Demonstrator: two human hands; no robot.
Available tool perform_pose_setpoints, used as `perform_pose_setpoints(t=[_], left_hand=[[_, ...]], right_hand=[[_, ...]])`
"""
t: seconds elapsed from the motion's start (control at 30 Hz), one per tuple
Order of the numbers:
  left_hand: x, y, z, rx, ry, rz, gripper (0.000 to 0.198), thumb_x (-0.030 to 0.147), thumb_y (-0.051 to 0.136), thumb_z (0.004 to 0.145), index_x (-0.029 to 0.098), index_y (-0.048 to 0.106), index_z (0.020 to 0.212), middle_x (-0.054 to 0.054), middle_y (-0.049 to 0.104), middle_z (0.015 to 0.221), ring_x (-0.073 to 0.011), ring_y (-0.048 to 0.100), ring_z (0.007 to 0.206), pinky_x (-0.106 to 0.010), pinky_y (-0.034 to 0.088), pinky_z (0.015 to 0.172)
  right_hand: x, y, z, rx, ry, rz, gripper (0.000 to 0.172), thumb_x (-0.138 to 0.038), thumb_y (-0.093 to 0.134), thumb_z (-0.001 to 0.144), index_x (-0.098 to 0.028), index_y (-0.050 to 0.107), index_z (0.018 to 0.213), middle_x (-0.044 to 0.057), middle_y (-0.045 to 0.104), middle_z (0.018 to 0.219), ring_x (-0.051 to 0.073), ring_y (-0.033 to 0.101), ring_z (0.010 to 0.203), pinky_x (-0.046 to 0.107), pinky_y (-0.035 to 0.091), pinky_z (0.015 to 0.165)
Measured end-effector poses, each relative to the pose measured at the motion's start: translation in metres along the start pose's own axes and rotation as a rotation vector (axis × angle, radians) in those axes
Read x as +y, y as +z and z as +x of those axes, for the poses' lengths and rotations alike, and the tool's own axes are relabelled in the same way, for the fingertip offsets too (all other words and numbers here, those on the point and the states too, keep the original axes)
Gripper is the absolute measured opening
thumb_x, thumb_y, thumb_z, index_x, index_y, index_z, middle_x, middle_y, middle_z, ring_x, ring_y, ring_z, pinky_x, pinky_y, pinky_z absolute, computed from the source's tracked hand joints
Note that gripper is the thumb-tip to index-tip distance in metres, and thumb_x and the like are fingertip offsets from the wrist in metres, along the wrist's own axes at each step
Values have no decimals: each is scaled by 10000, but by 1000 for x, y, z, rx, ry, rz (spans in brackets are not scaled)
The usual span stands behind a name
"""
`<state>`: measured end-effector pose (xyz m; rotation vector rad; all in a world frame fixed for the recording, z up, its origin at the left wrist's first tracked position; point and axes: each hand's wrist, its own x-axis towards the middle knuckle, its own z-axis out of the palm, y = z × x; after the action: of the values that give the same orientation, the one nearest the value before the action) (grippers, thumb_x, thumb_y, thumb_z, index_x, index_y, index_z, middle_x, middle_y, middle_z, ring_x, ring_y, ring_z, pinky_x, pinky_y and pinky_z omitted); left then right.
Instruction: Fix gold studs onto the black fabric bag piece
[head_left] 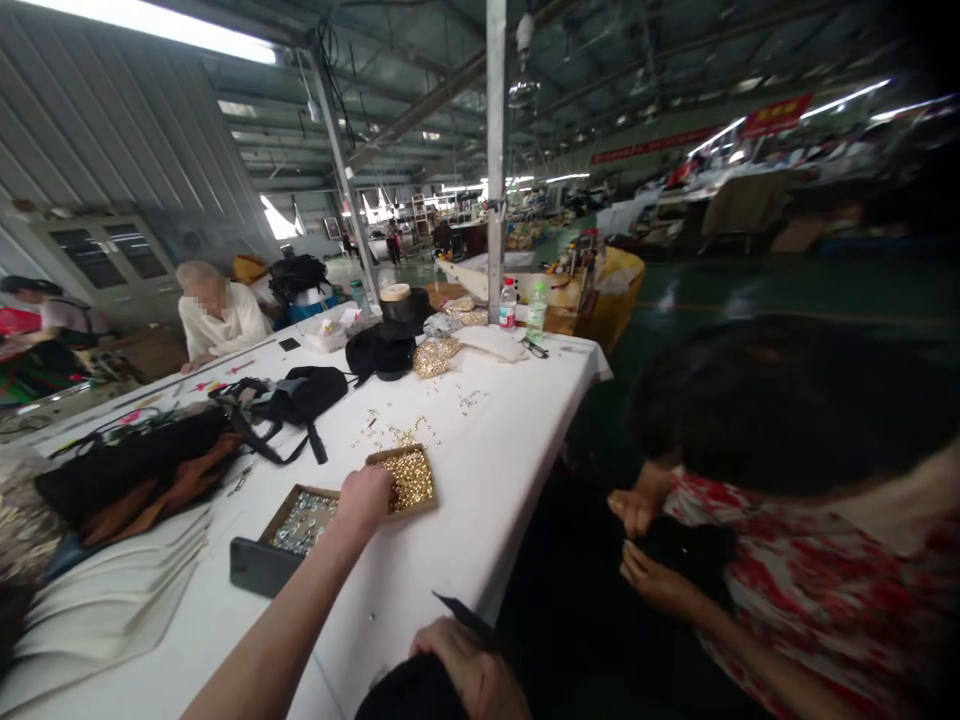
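Gold beads in box at left hand, silver pieces in tray

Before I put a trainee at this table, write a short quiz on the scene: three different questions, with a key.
1. What is the left hand reaching into or touching?
A) The box of silver-coloured pieces
B) The box of gold-coloured stud-like pieces
C) The metal pole

2. True or false: both plastic bottles have red caps.

3. Fill in the colour: the right hand holds ____ material.

Key:
1. B; its fingers dip in among the pieces.
2. False; there is a red-capped bottle and a green-capped bottle.
3. Black; the black material shows at the bottom edge of the view.
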<state>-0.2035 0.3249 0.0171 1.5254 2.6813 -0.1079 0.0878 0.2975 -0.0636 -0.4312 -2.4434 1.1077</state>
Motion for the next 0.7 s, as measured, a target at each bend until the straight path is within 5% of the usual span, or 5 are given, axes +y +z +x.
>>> perform_pose_setpoints(t=[0.23,0.43,0.53,0.7], left_hand=[[0,-5,-7,92,17,-91,235,65,566,987,172,745,878,-97,790,923,-242,710,906,-396,508,906],[7,-16,-17,228,-26,-473,360,221,486,1029,197,660,715,-56,667,764,-200,589,770,-343,393,765],[14,-14,-53,154,-77,-746,450,421,498,1058,172,714,751,-34,631,698,-187,576,706,-320,409,688],[25,3,-163,-83,-146,-1210,589,635,692,979,145,832,1275,-63,762,988,-168,633,801,-303,510,758]], right_hand=[[0,1,-4,-14,52,41,329,-70,734,883,-312,733,1105,-67,806,1058,147,793,961,140,569,879],[14,5,-5,-16,-49,67,345,-56,669,885,-291,713,1134,-42,793,1090,141,776,994,149,571,897],[18,3,-5,38,-126,123,293,-58,640,892,-257,704,1097,-21,774,1042,148,759,957,186,581,879],[2,-22,-21,115,-262,205,184,-208,562,1085,-227,744,1068,30,750,1034,150,728,970,235,585,914]])
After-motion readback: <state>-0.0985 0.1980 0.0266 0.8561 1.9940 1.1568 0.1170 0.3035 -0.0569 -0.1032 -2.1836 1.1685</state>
